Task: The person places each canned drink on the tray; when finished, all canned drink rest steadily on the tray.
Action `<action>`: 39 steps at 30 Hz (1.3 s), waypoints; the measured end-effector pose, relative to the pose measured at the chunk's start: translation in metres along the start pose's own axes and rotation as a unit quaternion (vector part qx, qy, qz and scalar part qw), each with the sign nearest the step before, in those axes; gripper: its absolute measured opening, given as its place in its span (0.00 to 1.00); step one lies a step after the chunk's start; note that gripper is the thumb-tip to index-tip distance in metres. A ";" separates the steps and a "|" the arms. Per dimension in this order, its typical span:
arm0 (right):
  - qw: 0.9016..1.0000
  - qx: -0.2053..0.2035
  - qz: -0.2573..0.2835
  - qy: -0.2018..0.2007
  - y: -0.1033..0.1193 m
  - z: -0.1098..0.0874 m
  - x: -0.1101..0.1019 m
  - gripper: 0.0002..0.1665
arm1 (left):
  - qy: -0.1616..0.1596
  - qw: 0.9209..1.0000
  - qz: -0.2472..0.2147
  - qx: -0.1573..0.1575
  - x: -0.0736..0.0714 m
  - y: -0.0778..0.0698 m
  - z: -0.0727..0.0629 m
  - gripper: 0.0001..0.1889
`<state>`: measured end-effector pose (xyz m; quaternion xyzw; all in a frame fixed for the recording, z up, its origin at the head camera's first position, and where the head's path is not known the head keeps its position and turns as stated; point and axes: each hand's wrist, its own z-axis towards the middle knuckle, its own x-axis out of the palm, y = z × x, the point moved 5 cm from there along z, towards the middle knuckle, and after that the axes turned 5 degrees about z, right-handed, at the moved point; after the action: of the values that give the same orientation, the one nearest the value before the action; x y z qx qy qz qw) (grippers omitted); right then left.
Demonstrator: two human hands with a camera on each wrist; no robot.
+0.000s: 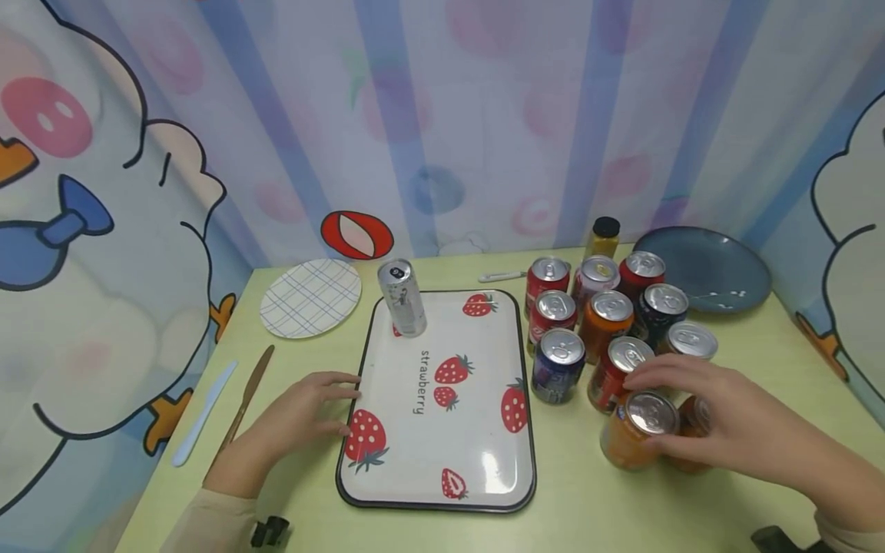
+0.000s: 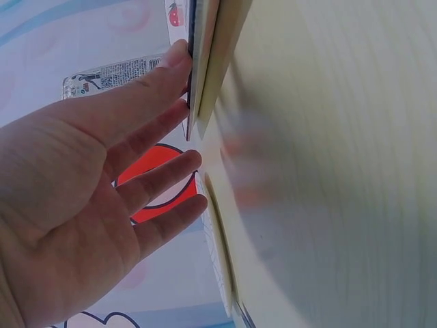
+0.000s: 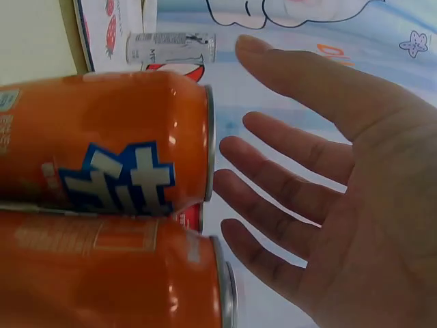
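Note:
A white tray printed with strawberries [image 1: 477,453] lies in the middle of the table, with a slim silver can [image 1: 404,303] upright near its far left corner. My left hand [image 1: 297,418] is at the tray's left edge, fingers spread and fingertips at the rim. On the right, my right hand [image 1: 726,426] hovers around the top of an orange soda can [image 1: 629,442], thumb and fingers apart. The right wrist view shows a gap between those fingers and the orange can [image 3: 116,143]. Beside it stands another orange can [image 3: 109,273], partly hidden by my hand in the head view.
Several soda cans [image 1: 604,315] crowd together right of the tray. Behind them are a dark blue plate [image 1: 719,269] and a black-capped bottle [image 1: 604,236]. A checked plate [image 1: 311,299], a light blue knife [image 1: 205,415] and a brown knife [image 1: 249,392] lie at left.

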<state>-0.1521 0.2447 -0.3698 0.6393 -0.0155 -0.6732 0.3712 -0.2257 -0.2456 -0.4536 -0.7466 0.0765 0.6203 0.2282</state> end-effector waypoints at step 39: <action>0.991 -0.079 0.087 -0.061 0.011 0.002 0.018 0.47 | -0.004 1.000 -0.013 -0.002 -0.001 0.000 -0.001 0.26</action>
<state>-0.1462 0.2264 -0.3793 0.5614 -0.0403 -0.6755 0.4763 -0.2250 -0.2458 -0.4526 -0.7453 0.0647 0.6207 0.2347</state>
